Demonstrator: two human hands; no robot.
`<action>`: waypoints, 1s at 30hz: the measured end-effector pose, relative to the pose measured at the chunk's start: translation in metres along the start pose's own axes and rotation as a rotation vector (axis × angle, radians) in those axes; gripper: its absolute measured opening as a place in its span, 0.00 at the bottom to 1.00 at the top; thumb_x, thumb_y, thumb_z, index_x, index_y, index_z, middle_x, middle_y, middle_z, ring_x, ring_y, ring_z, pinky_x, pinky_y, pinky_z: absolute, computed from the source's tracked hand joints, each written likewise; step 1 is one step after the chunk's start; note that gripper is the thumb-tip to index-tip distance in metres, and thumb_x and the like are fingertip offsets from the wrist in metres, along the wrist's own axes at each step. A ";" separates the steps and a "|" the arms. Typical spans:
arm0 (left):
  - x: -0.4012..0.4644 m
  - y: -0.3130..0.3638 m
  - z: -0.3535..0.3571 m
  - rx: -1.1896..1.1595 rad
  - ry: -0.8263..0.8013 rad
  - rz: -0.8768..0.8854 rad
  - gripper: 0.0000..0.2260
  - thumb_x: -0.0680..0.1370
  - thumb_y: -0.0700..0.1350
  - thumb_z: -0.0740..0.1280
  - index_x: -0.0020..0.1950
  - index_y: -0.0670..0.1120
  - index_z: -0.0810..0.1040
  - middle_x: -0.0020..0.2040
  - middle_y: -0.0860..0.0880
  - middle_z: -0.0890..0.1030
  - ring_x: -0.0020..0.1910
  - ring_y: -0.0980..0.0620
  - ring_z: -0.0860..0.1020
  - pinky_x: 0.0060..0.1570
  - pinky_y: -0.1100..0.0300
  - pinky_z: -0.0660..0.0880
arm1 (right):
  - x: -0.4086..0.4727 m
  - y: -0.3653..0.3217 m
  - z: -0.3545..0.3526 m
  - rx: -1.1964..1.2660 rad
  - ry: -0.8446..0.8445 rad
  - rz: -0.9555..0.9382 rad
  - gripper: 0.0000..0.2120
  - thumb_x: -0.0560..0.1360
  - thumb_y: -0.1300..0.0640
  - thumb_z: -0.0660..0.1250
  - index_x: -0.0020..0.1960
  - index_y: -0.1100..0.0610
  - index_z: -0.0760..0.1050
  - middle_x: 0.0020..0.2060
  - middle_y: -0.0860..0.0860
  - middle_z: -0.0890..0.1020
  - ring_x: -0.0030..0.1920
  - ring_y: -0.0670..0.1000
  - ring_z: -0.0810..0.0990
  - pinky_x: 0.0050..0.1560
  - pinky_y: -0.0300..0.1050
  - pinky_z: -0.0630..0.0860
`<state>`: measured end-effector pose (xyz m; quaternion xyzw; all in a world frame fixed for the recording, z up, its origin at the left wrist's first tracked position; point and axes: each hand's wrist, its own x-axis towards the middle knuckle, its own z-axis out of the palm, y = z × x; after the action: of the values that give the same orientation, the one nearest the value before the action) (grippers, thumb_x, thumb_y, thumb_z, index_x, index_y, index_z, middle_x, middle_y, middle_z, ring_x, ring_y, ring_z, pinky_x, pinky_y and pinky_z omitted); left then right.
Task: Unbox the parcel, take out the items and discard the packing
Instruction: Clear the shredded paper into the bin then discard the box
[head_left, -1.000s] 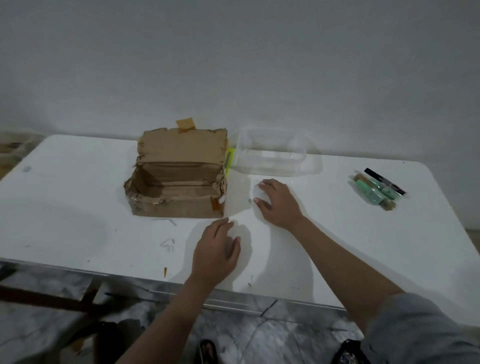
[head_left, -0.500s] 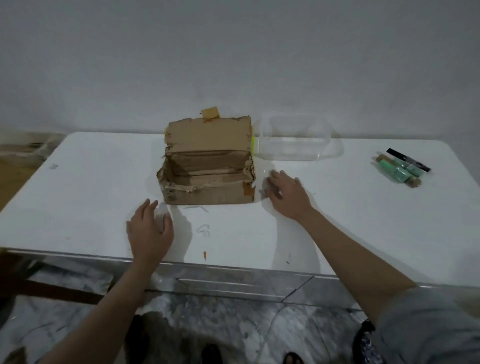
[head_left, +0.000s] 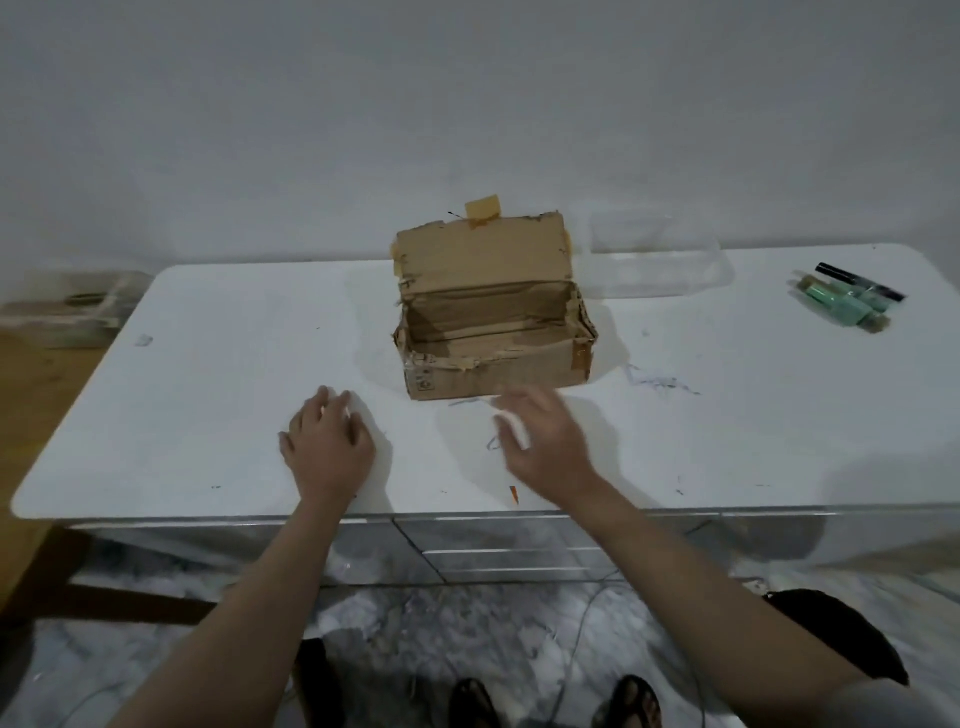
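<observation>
The brown cardboard box stands open in the middle of the white table, its lid flap upright at the back with a tape scrap on top. No items show inside it. My left hand lies palm down on the table, to the front left of the box. My right hand is blurred just in front of the box, and its fingers seem to pinch a small white scrap. Green bottles and a black pen lie at the far right.
A clear plastic tub stands behind the box to its right. A tiny orange scrap lies near the front edge, and scribble marks show right of the box. A clear container sits beyond the table's left end.
My right hand has come from the box's right side to its front, lifting off the table. My left hand shifted left, then stayed flat. The camera view pulled back.
</observation>
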<state>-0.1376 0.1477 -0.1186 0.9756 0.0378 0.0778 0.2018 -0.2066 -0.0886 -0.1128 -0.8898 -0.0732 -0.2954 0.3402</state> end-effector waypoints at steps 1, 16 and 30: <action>0.000 -0.001 0.000 -0.012 0.007 -0.004 0.17 0.76 0.43 0.62 0.64 0.45 0.75 0.70 0.43 0.70 0.68 0.40 0.66 0.67 0.38 0.58 | 0.001 -0.011 0.015 0.010 -0.111 -0.009 0.11 0.72 0.61 0.68 0.53 0.60 0.80 0.52 0.57 0.82 0.54 0.54 0.78 0.55 0.44 0.74; -0.003 -0.001 0.004 -0.012 0.064 0.035 0.13 0.74 0.39 0.63 0.58 0.40 0.77 0.63 0.40 0.75 0.62 0.37 0.71 0.64 0.39 0.63 | -0.009 0.051 -0.039 -0.310 -0.121 0.260 0.03 0.70 0.66 0.70 0.42 0.62 0.81 0.38 0.57 0.81 0.40 0.59 0.78 0.40 0.50 0.78; -0.081 0.159 0.068 -0.192 -0.087 0.496 0.12 0.72 0.39 0.67 0.55 0.42 0.78 0.52 0.43 0.79 0.48 0.43 0.77 0.47 0.50 0.77 | -0.047 0.077 -0.094 -0.230 -0.209 0.224 0.06 0.70 0.53 0.70 0.42 0.53 0.83 0.45 0.51 0.82 0.50 0.56 0.78 0.52 0.53 0.74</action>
<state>-0.1991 -0.0330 -0.1279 0.9339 -0.2188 0.0862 0.2694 -0.2645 -0.2051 -0.1277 -0.9512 0.0258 -0.1680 0.2575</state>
